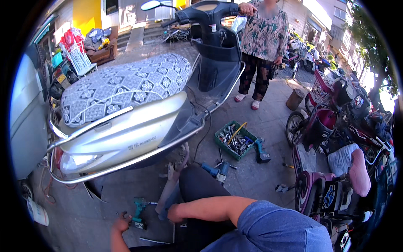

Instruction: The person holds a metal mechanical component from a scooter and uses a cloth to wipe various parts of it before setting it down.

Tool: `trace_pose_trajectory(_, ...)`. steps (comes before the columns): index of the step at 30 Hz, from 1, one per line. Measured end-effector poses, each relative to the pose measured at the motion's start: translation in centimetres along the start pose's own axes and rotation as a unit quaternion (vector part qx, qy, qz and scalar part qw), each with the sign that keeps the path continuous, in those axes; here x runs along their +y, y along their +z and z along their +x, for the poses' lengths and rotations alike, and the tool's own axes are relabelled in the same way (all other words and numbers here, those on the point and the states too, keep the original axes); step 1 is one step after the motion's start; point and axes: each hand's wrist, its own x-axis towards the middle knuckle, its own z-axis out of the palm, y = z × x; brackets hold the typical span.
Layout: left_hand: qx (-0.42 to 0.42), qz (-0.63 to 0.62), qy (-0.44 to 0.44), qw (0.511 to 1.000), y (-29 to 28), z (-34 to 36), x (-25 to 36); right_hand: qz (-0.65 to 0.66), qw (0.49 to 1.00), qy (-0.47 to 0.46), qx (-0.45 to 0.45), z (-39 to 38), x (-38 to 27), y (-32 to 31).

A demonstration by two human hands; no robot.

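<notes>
My left hand (121, 222): fingers part-curled, just beside teal drill (137, 208); hold on it, cannot tell. My right hand (175, 213): fingers bent inward near long grey piece (168, 191); grip, cannot tell. Drill: on pavement (75, 218), between hands, near side of pale scooter (121, 143). Beyond: blue power tool (218, 170), green crate (226, 150) of tools, standing person (266, 38), hand on scooter's handlebar (205, 12).

grey paved ground (260, 180), seams showing. on it: green crate (226, 151) filled with tools (237, 140); cordless driver (262, 154) just beside crate; blue power tool (221, 172); teal drill (139, 208); thin metal rod (154, 241) near drill; wood stump (295, 100) beyond crate.
</notes>
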Motion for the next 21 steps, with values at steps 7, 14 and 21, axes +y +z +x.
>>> trace_pose_trajectory(7, -0.016, -0.016, 0.012, 1.000, -0.9, -0.9, 2.4, -0.025, 0.999, -0.005, -0.042, -1.2, -0.5, -1.7)
trace_pose_trajectory(14, -0.056, 0.043, 0.015, 0.997, -0.9, 1.0, 1.5, -0.003, 1.000, 0.013, -0.028, 0.0, 0.1, -0.1)
trace_pose_trajectory(21, -0.066, 0.038, -0.002, 0.997, -1.2, -0.5, 2.6, 0.039, 0.998, 0.026, -0.030, -1.3, -0.6, -1.3)
